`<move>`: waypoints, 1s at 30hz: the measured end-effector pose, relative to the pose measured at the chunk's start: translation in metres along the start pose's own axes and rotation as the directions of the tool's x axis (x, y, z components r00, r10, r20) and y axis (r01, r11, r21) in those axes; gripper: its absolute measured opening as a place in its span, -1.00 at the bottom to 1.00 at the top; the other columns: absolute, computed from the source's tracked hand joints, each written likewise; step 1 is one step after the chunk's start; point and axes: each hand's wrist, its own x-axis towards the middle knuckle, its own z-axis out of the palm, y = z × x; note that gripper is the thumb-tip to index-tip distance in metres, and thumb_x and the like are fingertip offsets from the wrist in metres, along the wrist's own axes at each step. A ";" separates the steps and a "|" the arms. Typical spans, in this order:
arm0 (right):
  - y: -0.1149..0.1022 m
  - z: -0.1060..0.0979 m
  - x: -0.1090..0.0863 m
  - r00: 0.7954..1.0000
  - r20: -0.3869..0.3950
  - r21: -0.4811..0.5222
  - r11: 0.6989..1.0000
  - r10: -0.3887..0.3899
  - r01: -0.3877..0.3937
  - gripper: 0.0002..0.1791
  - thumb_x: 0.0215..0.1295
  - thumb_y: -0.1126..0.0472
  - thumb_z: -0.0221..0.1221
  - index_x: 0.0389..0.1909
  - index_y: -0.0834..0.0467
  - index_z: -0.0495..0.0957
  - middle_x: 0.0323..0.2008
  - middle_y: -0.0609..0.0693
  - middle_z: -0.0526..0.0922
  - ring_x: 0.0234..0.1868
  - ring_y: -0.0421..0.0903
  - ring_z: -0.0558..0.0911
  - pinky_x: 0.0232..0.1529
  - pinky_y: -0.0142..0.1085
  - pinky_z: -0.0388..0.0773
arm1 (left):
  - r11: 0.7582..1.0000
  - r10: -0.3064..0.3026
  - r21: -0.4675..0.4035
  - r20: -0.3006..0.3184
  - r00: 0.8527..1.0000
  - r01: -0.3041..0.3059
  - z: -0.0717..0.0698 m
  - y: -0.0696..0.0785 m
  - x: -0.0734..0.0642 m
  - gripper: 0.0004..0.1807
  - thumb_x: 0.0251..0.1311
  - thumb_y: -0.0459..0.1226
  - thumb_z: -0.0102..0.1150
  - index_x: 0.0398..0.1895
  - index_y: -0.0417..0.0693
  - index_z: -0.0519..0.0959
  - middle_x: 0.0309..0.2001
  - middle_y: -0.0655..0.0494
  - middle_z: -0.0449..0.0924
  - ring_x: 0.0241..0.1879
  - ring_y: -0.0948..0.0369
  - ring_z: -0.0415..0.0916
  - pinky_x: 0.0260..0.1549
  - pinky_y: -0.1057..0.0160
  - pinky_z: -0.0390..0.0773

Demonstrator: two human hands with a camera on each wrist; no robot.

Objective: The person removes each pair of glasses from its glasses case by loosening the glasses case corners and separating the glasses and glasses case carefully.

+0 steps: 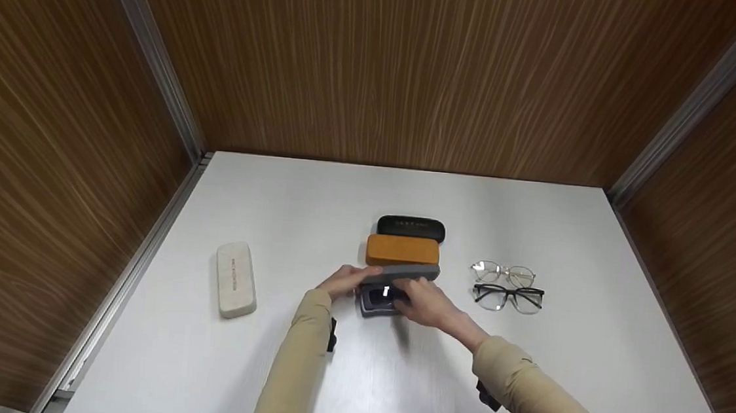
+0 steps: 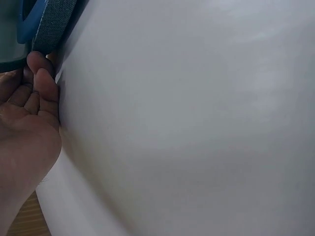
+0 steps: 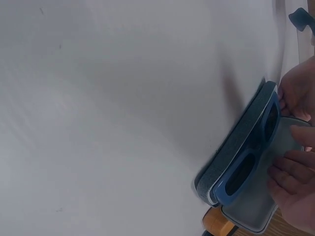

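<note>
A grey-blue glasses case (image 1: 410,273) stands with its lid raised near the middle of the table. Blue-framed sunglasses (image 3: 236,179) with dark lenses lie inside it. My left hand (image 1: 344,281) holds the case's left end; in the left wrist view, curled fingertips (image 2: 47,84) touch the fabric-covered side. At the right end is my right hand (image 1: 428,303), its fingers (image 3: 290,172) against the inside of the lid in the right wrist view. Part of the sunglasses is covered by that hand in the head view.
Behind the grey-blue case lie an orange case (image 1: 402,251) and a black case (image 1: 411,227). A cream case (image 1: 235,279) lies far left. On the right are thin metal-framed glasses (image 1: 505,270) and black-framed glasses (image 1: 508,290). Wood-grain panels (image 1: 379,69) border the white table (image 1: 316,196).
</note>
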 end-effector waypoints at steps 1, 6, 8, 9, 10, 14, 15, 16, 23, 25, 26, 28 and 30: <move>0.000 0.001 0.001 1.000 -0.001 -0.003 1.000 0.007 -0.007 -0.91 0.20 0.35 0.29 -0.32 0.20 0.56 -0.34 0.05 0.63 -0.29 -0.09 0.51 -0.27 -0.04 0.54 | 1.000 -0.003 0.002 -0.003 1.000 0.003 0.000 0.000 0.000 -0.29 0.16 0.30 0.14 -0.01 -0.13 0.70 -0.31 0.22 0.47 -0.27 0.25 0.31 -0.26 0.32 0.31; 0.001 0.005 0.005 1.000 -0.010 -0.037 0.999 0.023 -0.023 -0.90 0.22 0.36 0.29 -0.27 0.22 0.58 -0.27 0.12 0.69 -0.22 0.04 0.65 -0.20 0.05 0.60 | 1.000 -0.022 0.002 -0.009 1.000 0.022 0.001 0.001 -0.001 -0.19 0.16 0.32 0.14 0.16 -0.16 0.63 -0.09 0.14 0.60 -0.13 0.22 0.36 -0.16 0.32 0.35; 0.001 0.007 0.007 1.000 -0.020 -0.058 0.998 0.018 -0.019 -0.91 0.20 0.37 0.29 -0.31 0.22 0.58 -0.29 0.15 0.71 -0.24 0.07 0.68 -0.22 0.06 0.61 | 1.000 -0.026 0.002 -0.006 1.000 0.026 0.001 0.001 -0.001 -0.16 0.16 0.33 0.13 0.22 -0.16 0.59 0.04 0.07 0.63 -0.06 0.20 0.38 -0.10 0.31 0.36; 0.001 0.008 0.008 1.000 -0.022 -0.070 0.997 0.018 -0.019 -0.92 0.20 0.38 0.29 -0.32 0.22 0.57 -0.30 0.15 0.71 -0.25 0.08 0.69 -0.24 0.06 0.61 | 1.000 -0.026 0.004 -0.006 1.000 0.026 0.001 0.001 -0.002 -0.15 0.16 0.33 0.13 0.24 -0.17 0.58 0.09 0.04 0.62 -0.04 0.19 0.39 -0.08 0.30 0.37; 0.001 0.010 0.009 1.000 -0.024 -0.076 0.997 0.020 -0.022 -0.92 0.20 0.39 0.28 -0.35 0.21 0.56 -0.32 0.15 0.71 -0.27 0.07 0.69 -0.27 0.06 0.61 | 1.000 -0.026 0.007 -0.007 1.000 0.026 0.001 0.001 -0.002 -0.14 0.16 0.33 0.13 0.25 -0.17 0.57 0.12 0.02 0.61 -0.02 0.19 0.39 -0.07 0.30 0.37; 0.002 0.013 0.012 0.999 -0.025 -0.090 0.995 0.041 -0.043 -0.92 0.19 0.41 0.24 -0.38 0.19 0.56 -0.34 0.14 0.70 -0.31 0.05 0.68 -0.32 0.06 0.61 | 0.999 -0.026 0.026 -0.016 1.000 0.026 0.001 0.001 -0.003 -0.10 0.14 0.36 0.11 0.26 -0.20 0.55 0.14 -0.01 0.59 -0.05 0.19 0.38 -0.10 0.31 0.37; 0.002 0.014 0.012 0.999 -0.026 -0.092 0.995 0.046 -0.048 -0.92 0.19 0.41 0.23 -0.39 0.18 0.55 -0.33 0.14 0.70 -0.31 0.05 0.68 -0.33 0.06 0.62 | 0.999 -0.025 0.033 -0.018 1.000 0.026 0.001 0.001 -0.003 -0.10 0.14 0.36 0.11 0.25 -0.20 0.55 0.13 -0.02 0.59 -0.07 0.19 0.37 -0.12 0.31 0.36; 0.002 0.015 0.013 0.998 -0.028 -0.090 0.995 0.049 -0.051 -0.92 0.19 0.42 0.23 -0.39 0.19 0.55 -0.33 0.15 0.70 -0.31 0.06 0.68 -0.33 0.06 0.62 | 0.999 -0.025 0.034 -0.019 1.000 0.025 0.001 0.001 -0.003 -0.10 0.14 0.36 0.11 0.25 -0.21 0.56 0.12 -0.02 0.59 -0.08 0.20 0.37 -0.13 0.31 0.36; 0.004 0.019 0.014 0.996 -0.082 -0.112 0.993 0.028 -0.038 -0.91 0.18 0.41 0.24 -0.42 0.18 0.57 -0.36 0.16 0.72 -0.34 0.13 0.71 -0.39 0.09 0.62 | 0.999 -0.026 0.028 -0.019 0.999 0.027 0.001 -0.001 0.001 -0.13 0.14 0.35 0.13 0.21 -0.19 0.59 0.02 0.07 0.61 -0.13 0.22 0.37 -0.19 0.33 0.36; 0.004 0.021 0.014 0.995 -0.101 -0.122 0.992 0.014 -0.027 -0.91 0.17 0.42 0.24 -0.44 0.18 0.57 -0.38 0.16 0.72 -0.37 0.13 0.71 -0.42 0.08 0.61 | 0.999 -0.024 0.030 -0.019 1.000 0.025 0.000 -0.001 0.003 -0.15 0.14 0.34 0.13 0.18 -0.18 0.61 -0.05 0.12 0.59 -0.16 0.23 0.36 -0.22 0.34 0.35; 0.004 0.021 0.014 0.994 -0.111 -0.127 0.992 0.008 -0.022 -0.90 0.17 0.42 0.24 -0.45 0.17 0.57 -0.39 0.15 0.72 -0.38 0.14 0.71 -0.43 0.08 0.61 | 0.999 -0.022 0.030 -0.018 1.000 0.022 0.000 -0.002 0.004 -0.17 0.15 0.34 0.13 0.16 -0.17 0.63 -0.09 0.13 0.58 -0.18 0.23 0.35 -0.23 0.34 0.34; 0.005 0.022 0.015 0.993 -0.121 -0.142 0.990 0.003 -0.020 -0.89 0.17 0.42 0.24 -0.46 0.16 0.57 -0.40 0.15 0.72 -0.39 0.13 0.71 -0.45 0.07 0.61 | 0.999 -0.021 0.033 -0.022 1.000 0.021 0.001 -0.002 0.004 -0.17 0.15 0.34 0.13 0.16 -0.17 0.63 -0.12 0.15 0.55 -0.19 0.23 0.34 -0.24 0.34 0.33; 0.004 0.023 0.016 0.992 -0.127 -0.157 0.987 -0.002 -0.018 -0.89 0.17 0.42 0.24 -0.47 0.16 0.58 -0.42 0.13 0.72 -0.42 0.11 0.70 -0.45 0.06 0.60 | 0.999 -0.021 0.034 -0.025 0.999 0.021 0.001 -0.001 0.002 -0.16 0.15 0.34 0.12 0.19 -0.18 0.61 -0.06 0.11 0.58 -0.16 0.22 0.35 -0.22 0.34 0.33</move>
